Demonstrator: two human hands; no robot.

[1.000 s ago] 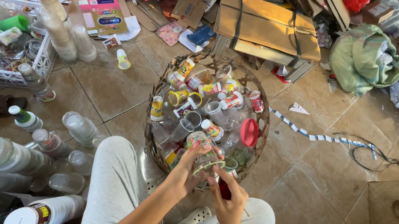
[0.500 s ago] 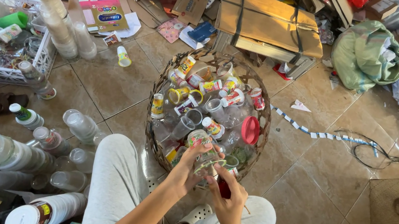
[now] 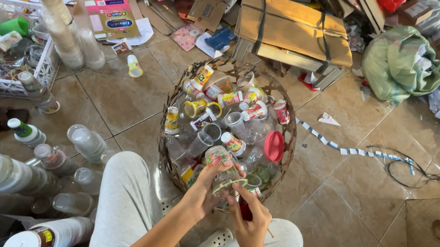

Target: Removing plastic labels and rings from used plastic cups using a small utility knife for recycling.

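My left hand grips a clear plastic cup with a printed label, held over the near rim of a round woven basket. My right hand pinches the cup's lower edge from the right, with something red partly hidden under its fingers. The basket is full of several used plastic cups, and a red lid lies at its right side. My knees in light trousers sit on either side of the basket's near edge.
Stacks of nested clear cups lean at the left, with more stacks and bottles by my left knee. A white wire crate holds mixed containers. Flattened cardboard, a green sack and paper piles lie behind the basket.
Both hands stay on the cup above the basket's near rim, and the fingers have shifted slightly around it. Nothing else has moved.
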